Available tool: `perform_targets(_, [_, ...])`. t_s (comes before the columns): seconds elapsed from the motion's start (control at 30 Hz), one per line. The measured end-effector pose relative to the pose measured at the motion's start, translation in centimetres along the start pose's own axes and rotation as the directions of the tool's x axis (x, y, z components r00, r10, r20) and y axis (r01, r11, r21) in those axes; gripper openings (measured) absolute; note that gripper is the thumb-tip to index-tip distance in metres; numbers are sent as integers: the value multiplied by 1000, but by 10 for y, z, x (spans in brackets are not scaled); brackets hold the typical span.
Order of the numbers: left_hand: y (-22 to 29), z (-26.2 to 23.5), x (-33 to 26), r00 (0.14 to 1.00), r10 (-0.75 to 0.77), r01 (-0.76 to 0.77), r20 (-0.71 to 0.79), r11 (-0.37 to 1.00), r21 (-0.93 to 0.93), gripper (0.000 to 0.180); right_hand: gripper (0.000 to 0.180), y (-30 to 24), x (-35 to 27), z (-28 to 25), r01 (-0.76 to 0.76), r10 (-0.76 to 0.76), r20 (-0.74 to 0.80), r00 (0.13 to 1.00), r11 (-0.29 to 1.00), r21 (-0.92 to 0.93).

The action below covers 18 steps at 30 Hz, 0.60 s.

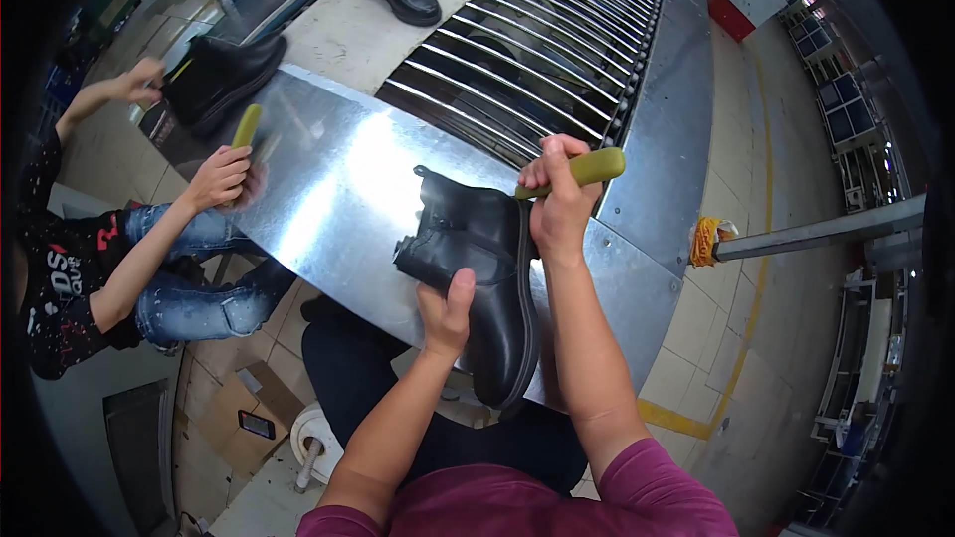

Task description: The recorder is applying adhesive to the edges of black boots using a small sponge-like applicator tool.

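Olive handle (597, 166) sits clenched in right hand (560, 201), left hand (447, 318) clamped, thumb extended, on black boot (499, 313)

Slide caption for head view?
Left hand holds a black boot; right hand grips a green tool beside its sole.

At the centre, the left hand (450, 316) holds a black boot (487, 249), toe toward 6 o'clock, and the right hand (562, 194) grips a green tool (597, 167) beside its heel. A co-worker's hand (217, 181) is at 10 o'clock; a barred conveyor (552, 52) stretches toward 1 o'clock.
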State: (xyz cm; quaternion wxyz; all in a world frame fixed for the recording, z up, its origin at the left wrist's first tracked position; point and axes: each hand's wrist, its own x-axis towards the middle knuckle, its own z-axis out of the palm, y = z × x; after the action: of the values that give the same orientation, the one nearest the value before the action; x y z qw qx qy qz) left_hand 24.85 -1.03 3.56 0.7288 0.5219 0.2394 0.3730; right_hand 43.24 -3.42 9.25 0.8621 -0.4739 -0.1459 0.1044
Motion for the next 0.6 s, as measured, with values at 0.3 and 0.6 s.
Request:
perform_targets(0.3, [-2,0,0,999,-6,3,39,996,92,54,16,-7,-16,-3,79,-76,137,988,997,-14])
perform_targets(0.6, [10,6,2,997,54,-52,-56,997,51,41,16,-17,-46,-1,79,-69,227,971,996,-37])
